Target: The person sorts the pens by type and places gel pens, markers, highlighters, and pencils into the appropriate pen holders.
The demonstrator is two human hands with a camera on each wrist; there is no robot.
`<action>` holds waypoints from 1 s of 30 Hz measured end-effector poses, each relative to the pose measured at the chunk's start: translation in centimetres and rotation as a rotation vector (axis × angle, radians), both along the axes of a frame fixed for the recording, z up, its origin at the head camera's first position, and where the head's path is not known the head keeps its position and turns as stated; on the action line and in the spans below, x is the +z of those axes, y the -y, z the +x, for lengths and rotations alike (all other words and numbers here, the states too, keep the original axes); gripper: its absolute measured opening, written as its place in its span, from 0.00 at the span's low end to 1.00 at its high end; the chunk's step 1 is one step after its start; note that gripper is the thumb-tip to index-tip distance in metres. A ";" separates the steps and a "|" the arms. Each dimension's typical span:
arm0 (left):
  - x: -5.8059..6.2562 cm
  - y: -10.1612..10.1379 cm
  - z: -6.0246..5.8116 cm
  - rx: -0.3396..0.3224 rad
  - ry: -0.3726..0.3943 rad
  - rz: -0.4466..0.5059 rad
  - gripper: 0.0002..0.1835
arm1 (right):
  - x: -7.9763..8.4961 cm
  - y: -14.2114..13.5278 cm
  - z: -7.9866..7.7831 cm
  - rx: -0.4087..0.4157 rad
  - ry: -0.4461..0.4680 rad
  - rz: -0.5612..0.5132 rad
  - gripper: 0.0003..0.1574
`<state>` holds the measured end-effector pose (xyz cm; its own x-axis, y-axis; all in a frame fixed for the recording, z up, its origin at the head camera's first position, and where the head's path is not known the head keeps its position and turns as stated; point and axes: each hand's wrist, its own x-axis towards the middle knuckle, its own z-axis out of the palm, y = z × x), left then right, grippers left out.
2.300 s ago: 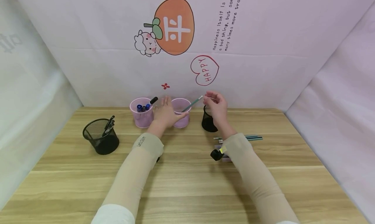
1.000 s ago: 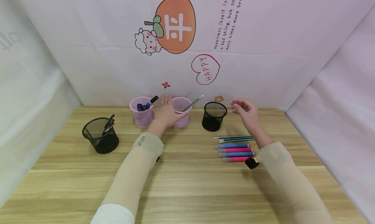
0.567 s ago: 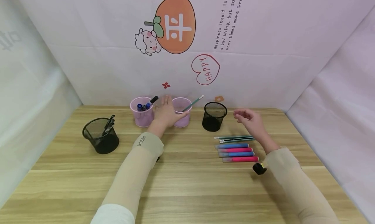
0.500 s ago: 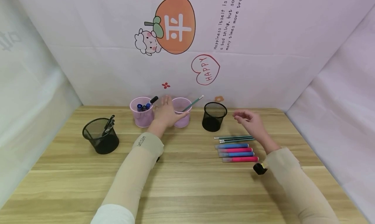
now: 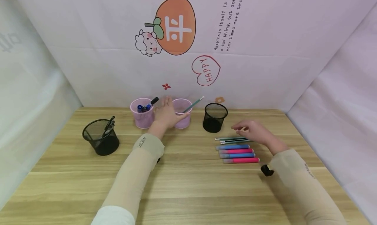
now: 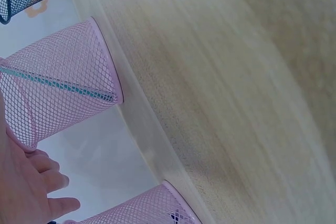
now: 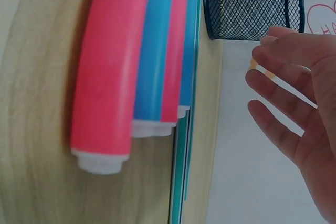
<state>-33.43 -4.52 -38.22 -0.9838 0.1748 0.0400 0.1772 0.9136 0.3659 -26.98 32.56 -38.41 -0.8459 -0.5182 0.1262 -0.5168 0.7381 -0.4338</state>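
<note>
My left hand (image 5: 166,115) rests at the near rim of a pink mesh pen cup (image 5: 183,122), thumb along its front, other fingers loosely extended. A green pencil (image 5: 194,104) with a white eraser end leans inside that cup; the left wrist view shows it through the mesh. My right hand (image 5: 254,131) hovers over several dark green pencils (image 5: 235,142) on the table, fingers bent slightly and apart from the thumb, holding nothing. Below the pencils lie blue and pink markers (image 5: 242,151) in a row. In the right wrist view the fingers are spread beside the pencils.
A second pink mesh cup (image 5: 142,120) with pens stands left of my left hand. A black mesh cup (image 5: 212,125) stands to the right, and another black mesh cup (image 5: 101,143) with black pens at far left. White printed cloth (image 5: 253,77) walls the back and sides.
My right hand moved from near the leaning pencil's eraser end rightward past the black cup, then down over the pencils on the table. My left hand stays at the pink cup.
</note>
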 end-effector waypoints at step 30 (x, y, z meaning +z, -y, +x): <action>0.2 -0.1 0.0 -0.001 0.000 -0.009 0.66 | -2.3 -0.5 -0.6 0.065 0.021 0.132 0.18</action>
<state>-33.39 -4.46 -38.05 -0.9837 0.1757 0.0386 0.1778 0.9167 0.3579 -27.57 33.09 -40.76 -0.8116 -0.5832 0.0361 -0.5575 0.7543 -0.3467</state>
